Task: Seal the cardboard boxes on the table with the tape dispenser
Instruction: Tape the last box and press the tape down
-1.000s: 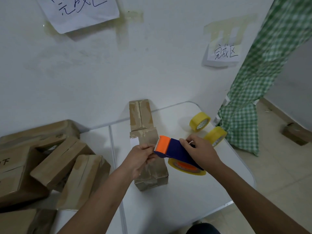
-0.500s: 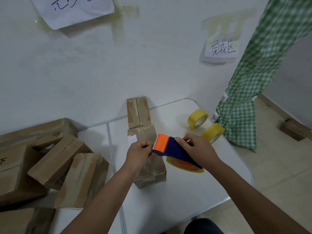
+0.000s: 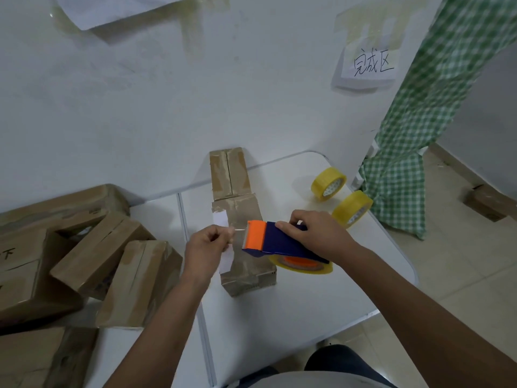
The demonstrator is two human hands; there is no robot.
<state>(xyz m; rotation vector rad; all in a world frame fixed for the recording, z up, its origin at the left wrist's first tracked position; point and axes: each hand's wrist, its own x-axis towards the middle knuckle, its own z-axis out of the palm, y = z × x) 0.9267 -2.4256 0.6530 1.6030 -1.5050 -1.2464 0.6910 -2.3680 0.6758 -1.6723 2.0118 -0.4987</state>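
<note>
Left hand (image 3: 208,245) pinches the tape end pulled from the tape dispenser (image 3: 275,242); right hand (image 3: 316,233) grips the dispenser body, held above the near cardboard box (image 3: 246,264) on the white bench (image 3: 321,298). Second box (image 3: 229,175) behind. Two yellow tape rolls (image 3: 340,196) right. Wall note (image 3: 370,65) reads "完成区".

1. A white wall (image 3: 140,107) fills the back of the view, scuffed and marked with yellowed tape stains.
2. A paper note (image 3: 369,67) with handwritten characters is stuck to it at the right; another sheet (image 3: 117,7) hangs at the top left.
3. A green checked curtain (image 3: 436,107) drapes down the right side.
4. Below it lies a pale tiled floor (image 3: 461,275).
5. The white table (image 3: 293,303) has rounded corners.
</note>
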